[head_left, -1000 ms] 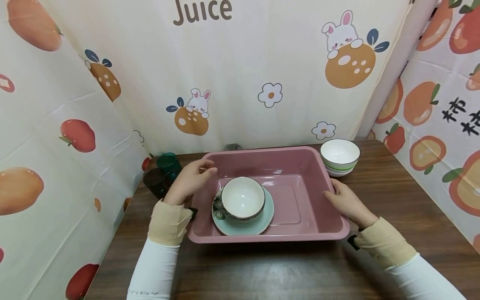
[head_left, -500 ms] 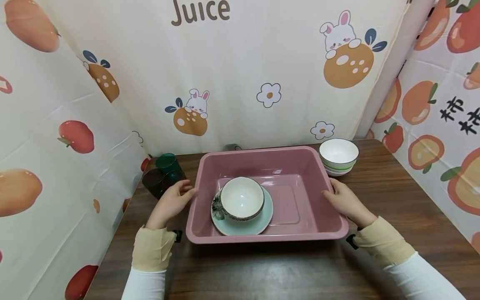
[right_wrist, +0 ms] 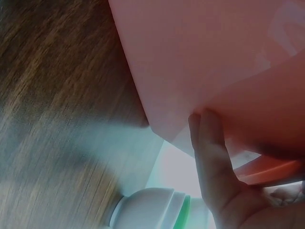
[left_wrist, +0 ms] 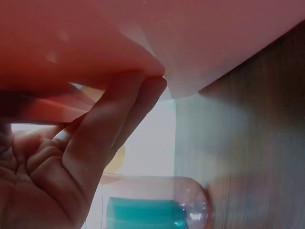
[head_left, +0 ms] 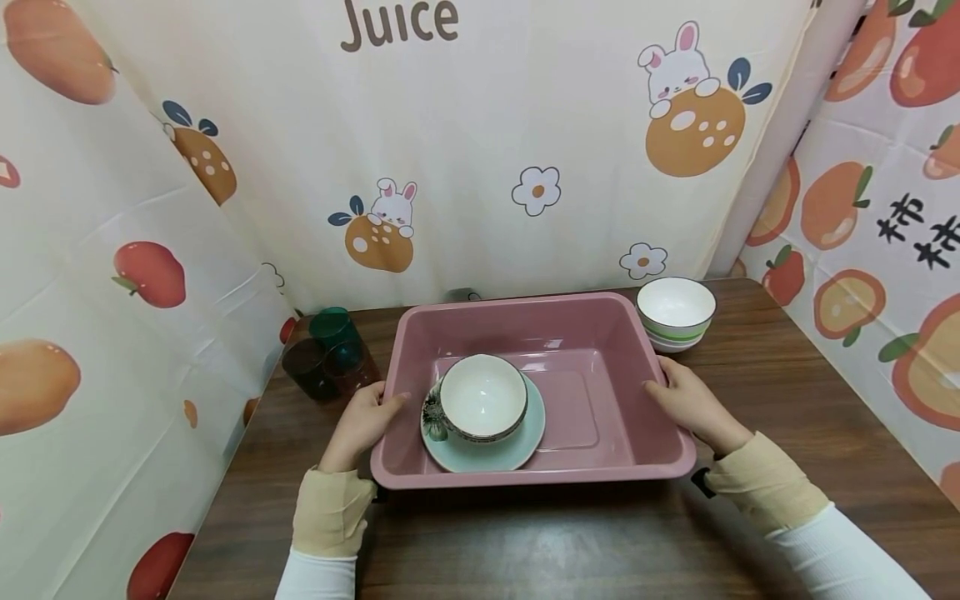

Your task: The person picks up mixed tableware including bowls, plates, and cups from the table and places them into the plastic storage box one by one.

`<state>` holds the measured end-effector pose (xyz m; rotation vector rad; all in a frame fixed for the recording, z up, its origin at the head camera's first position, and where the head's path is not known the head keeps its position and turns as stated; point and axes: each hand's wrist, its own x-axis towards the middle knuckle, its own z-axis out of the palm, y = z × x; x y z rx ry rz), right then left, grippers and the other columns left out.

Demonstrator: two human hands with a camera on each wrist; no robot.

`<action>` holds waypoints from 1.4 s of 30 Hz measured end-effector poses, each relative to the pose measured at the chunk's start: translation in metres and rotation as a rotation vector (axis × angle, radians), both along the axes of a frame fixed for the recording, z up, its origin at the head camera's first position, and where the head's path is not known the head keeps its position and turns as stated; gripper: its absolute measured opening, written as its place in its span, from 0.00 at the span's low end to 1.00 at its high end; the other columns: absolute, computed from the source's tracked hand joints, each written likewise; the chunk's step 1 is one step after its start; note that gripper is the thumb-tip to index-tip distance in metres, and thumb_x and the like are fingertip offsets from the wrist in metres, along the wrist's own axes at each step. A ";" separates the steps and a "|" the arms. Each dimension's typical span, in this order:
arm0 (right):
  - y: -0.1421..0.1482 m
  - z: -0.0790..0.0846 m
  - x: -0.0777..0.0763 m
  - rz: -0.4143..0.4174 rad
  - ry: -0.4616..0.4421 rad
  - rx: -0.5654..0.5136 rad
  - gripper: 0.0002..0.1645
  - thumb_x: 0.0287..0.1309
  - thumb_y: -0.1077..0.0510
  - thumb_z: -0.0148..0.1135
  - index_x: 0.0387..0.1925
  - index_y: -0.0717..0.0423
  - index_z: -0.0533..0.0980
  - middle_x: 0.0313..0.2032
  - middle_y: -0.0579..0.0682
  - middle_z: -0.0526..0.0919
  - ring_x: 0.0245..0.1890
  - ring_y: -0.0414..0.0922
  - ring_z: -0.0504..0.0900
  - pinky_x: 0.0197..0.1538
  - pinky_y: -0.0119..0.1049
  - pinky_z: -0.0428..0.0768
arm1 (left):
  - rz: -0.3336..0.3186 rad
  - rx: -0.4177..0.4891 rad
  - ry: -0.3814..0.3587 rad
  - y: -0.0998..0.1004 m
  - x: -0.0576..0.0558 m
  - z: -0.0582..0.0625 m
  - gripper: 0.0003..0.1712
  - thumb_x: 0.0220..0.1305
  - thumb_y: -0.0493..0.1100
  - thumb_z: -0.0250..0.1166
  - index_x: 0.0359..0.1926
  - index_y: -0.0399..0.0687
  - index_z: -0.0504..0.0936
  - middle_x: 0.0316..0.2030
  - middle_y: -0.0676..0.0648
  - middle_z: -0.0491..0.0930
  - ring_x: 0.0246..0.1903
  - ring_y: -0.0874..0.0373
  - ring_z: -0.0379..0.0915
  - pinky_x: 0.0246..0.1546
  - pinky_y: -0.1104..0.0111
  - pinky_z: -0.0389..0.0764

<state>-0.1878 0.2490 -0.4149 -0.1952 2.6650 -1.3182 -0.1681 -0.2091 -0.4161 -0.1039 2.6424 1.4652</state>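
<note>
A pink rectangular basin (head_left: 577, 408) stands between the two hands on the dark wooden table. My left hand (head_left: 363, 425) grips its left rim, thumb over the edge and fingers under it against the outer wall, as the left wrist view shows. On the opposite side my right hand (head_left: 693, 408) holds the right rim the same way, its fingers (right_wrist: 212, 133) touching the outside wall. Inside the basin, toward the left, lies a pale green plate (head_left: 487, 458) with a dark plant pattern. A white bowl (head_left: 483, 396) with a dark patterned outside sits on that plate.
Several tinted cups, among them a green one (head_left: 330, 325) and a dark one (head_left: 306, 367), stand left of the basin, close to the left hand. A stack of white bowls (head_left: 677, 304) is behind the right hand. Printed curtains (head_left: 465, 125) enclose the table.
My left hand has come off the basin's inner left side, swung out left past the rim, and come back to grip that rim. The right hand and the basin have stayed in place.
</note>
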 end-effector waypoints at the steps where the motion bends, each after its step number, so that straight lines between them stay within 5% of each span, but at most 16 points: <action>1: 0.000 0.000 0.000 0.000 -0.002 -0.003 0.30 0.64 0.64 0.49 0.65 0.76 0.60 0.49 0.71 0.78 0.40 0.48 0.81 0.36 0.33 0.80 | 0.009 -0.005 0.007 0.001 0.000 0.000 0.16 0.67 0.42 0.58 0.45 0.30 0.80 0.30 0.39 0.84 0.24 0.60 0.79 0.27 0.68 0.79; 13: 0.005 0.000 -0.002 0.003 -0.022 -0.035 0.30 0.66 0.61 0.50 0.65 0.72 0.62 0.46 0.68 0.80 0.35 0.44 0.82 0.35 0.35 0.81 | 0.086 0.005 -0.011 0.006 0.002 -0.003 0.16 0.66 0.41 0.55 0.45 0.32 0.81 0.27 0.41 0.84 0.23 0.60 0.78 0.26 0.69 0.78; 19: 0.011 0.013 -0.007 -0.003 0.043 0.050 0.34 0.70 0.55 0.49 0.69 0.72 0.59 0.55 0.70 0.76 0.47 0.53 0.81 0.41 0.26 0.77 | 0.080 0.029 -0.012 0.007 0.003 -0.002 0.16 0.68 0.40 0.54 0.47 0.31 0.80 0.29 0.39 0.84 0.24 0.60 0.79 0.26 0.69 0.78; 22: 0.015 0.023 -0.011 -0.039 0.081 0.056 0.34 0.70 0.55 0.49 0.69 0.73 0.57 0.56 0.72 0.75 0.45 0.45 0.82 0.40 0.25 0.78 | 0.078 0.032 -0.002 0.007 0.003 -0.002 0.16 0.68 0.39 0.55 0.48 0.30 0.80 0.30 0.38 0.85 0.24 0.60 0.79 0.27 0.69 0.78; 26: 0.027 0.034 -0.021 -0.121 0.174 0.053 0.33 0.70 0.56 0.49 0.68 0.73 0.59 0.54 0.73 0.75 0.31 0.26 0.78 0.33 0.25 0.78 | 0.080 0.016 0.013 0.005 0.002 -0.004 0.16 0.68 0.39 0.55 0.47 0.30 0.80 0.31 0.38 0.84 0.24 0.60 0.78 0.27 0.69 0.78; 30: 0.041 0.043 -0.035 -0.222 0.286 0.121 0.33 0.70 0.53 0.50 0.67 0.72 0.61 0.55 0.73 0.75 0.36 0.40 0.81 0.34 0.26 0.73 | 0.083 0.011 0.013 0.004 0.002 -0.004 0.16 0.68 0.39 0.55 0.47 0.30 0.80 0.30 0.39 0.84 0.24 0.60 0.77 0.27 0.69 0.77; 34: 0.052 0.049 -0.047 -0.303 0.306 0.144 0.36 0.70 0.51 0.47 0.68 0.73 0.59 0.58 0.75 0.71 0.53 0.67 0.75 0.46 0.49 0.76 | 0.088 0.006 0.009 0.004 0.001 -0.004 0.15 0.68 0.39 0.55 0.46 0.30 0.80 0.29 0.40 0.83 0.24 0.60 0.77 0.26 0.69 0.77; 37: 0.059 0.047 -0.056 -0.338 0.299 0.162 0.37 0.70 0.50 0.45 0.68 0.76 0.57 0.57 0.77 0.70 0.56 0.71 0.72 0.53 0.62 0.71 | 0.090 0.006 0.010 0.004 0.001 -0.004 0.15 0.67 0.39 0.55 0.45 0.30 0.80 0.28 0.40 0.83 0.23 0.60 0.76 0.26 0.69 0.77; 42: 0.072 0.037 -0.073 -0.367 0.248 0.240 0.40 0.69 0.50 0.45 0.67 0.80 0.55 0.56 0.79 0.68 0.55 0.72 0.70 0.56 0.65 0.68 | 0.089 -0.002 0.004 0.004 0.001 -0.005 0.16 0.68 0.39 0.55 0.46 0.30 0.80 0.30 0.39 0.83 0.24 0.60 0.77 0.27 0.69 0.77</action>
